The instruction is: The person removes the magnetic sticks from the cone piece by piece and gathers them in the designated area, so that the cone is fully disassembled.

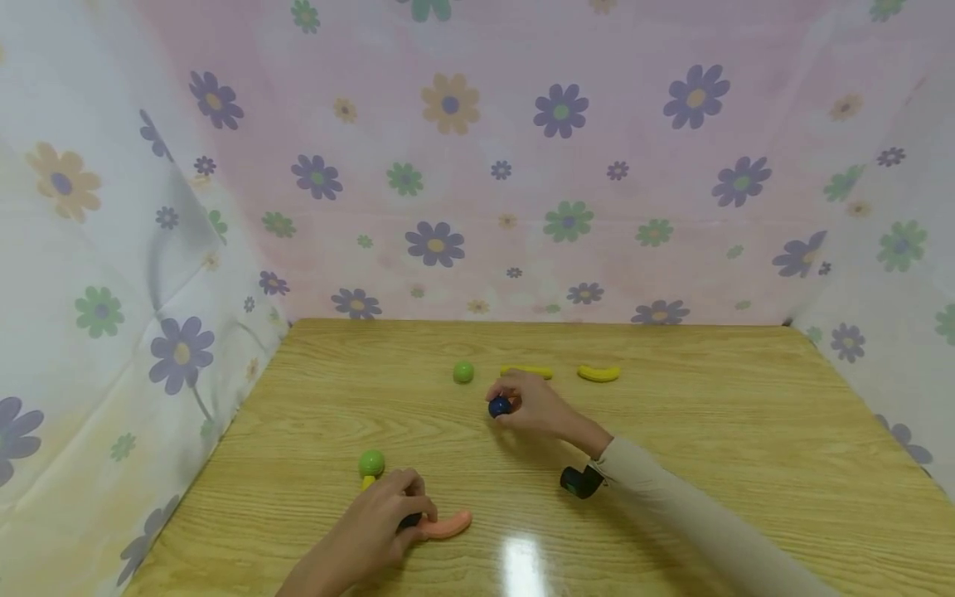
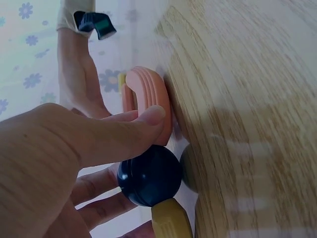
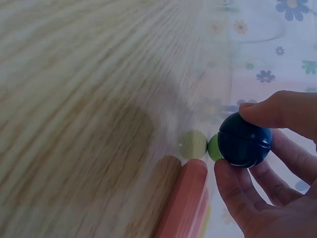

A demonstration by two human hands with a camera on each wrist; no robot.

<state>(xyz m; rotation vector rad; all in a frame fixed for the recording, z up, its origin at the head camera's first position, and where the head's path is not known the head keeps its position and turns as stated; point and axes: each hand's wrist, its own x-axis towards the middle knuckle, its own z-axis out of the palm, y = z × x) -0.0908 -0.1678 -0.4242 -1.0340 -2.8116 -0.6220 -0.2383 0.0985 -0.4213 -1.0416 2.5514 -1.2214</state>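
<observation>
My left hand (image 1: 380, 514) is low at the front left, its thumb and index finger pinching a salmon curved toy stick (image 1: 448, 526). Against the stick's near end sits a dark blue ball (image 2: 151, 176), with the other fingers behind it. A yellow stick (image 2: 171, 220) meets the ball's opposite side and leads to a green ball (image 1: 371, 463). Farther forward, my right hand (image 1: 539, 406) pinches another dark blue ball (image 3: 245, 141) between thumb and fingertips. Beneath that hand lies a salmon stick (image 3: 181, 203), mostly hidden in the head view.
Toward the table's back lie a green ball (image 1: 463, 371), a straight yellow stick (image 1: 540, 373) partly behind the right hand, and a curved yellow stick (image 1: 599, 374). Flowered cloth (image 1: 492, 199) closes off the back and both sides. A dark device (image 1: 582, 481) is at the right wrist.
</observation>
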